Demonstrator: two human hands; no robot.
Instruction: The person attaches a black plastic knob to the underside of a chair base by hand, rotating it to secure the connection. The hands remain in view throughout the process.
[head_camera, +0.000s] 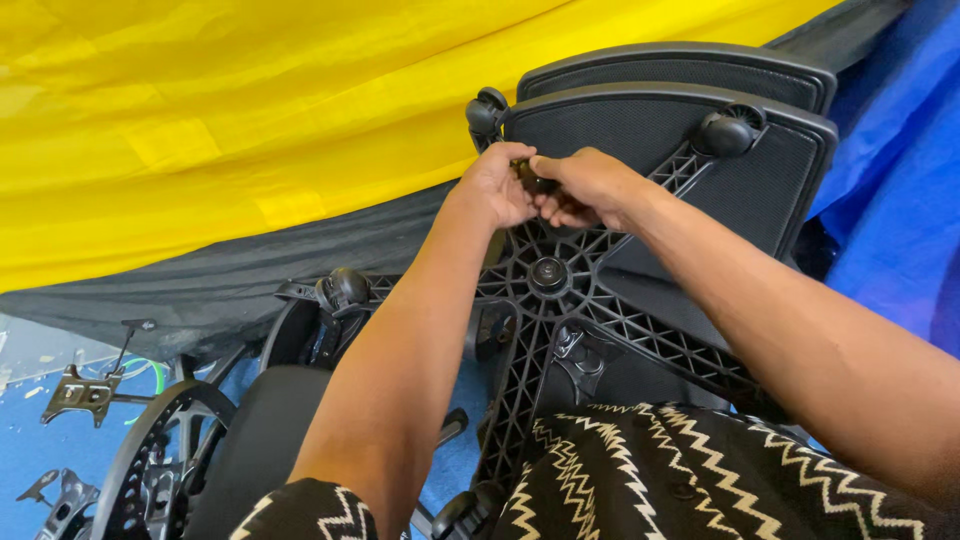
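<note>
In the head view, a black five-armed chair base (560, 300) with ribbed plastic spokes is seen tilted up in front of the person, its central hub (548, 272) facing the camera. The left hand (497, 185) and the right hand (585, 187) are brought together at the far end of one spoke, just above the hub. Both hands are curled closed around a small dark part (533, 180), of which only a sliver shows between the fingers; what it is cannot be told. The thumbs and fingertips of the two hands are touching or nearly touching.

A black caster (725, 133) is fitted at the far right spoke end, another caster (487, 111) at the far spoke end just left of the hands, and a third caster (344, 289) at the left spoke end. Behind the base, two black mesh chair backs (700, 75) are stacked upright. A yellow sheet (250, 110) is spread across the far left, and a blue sheet (895, 190) hangs on the right. A black seat cushion (255, 440) lies near left, and beside it a metal mechanism plate (78, 393) rests on the blue floor (40, 450). Black-and-white zigzag clothing (700, 480) fills the near edge.
</note>
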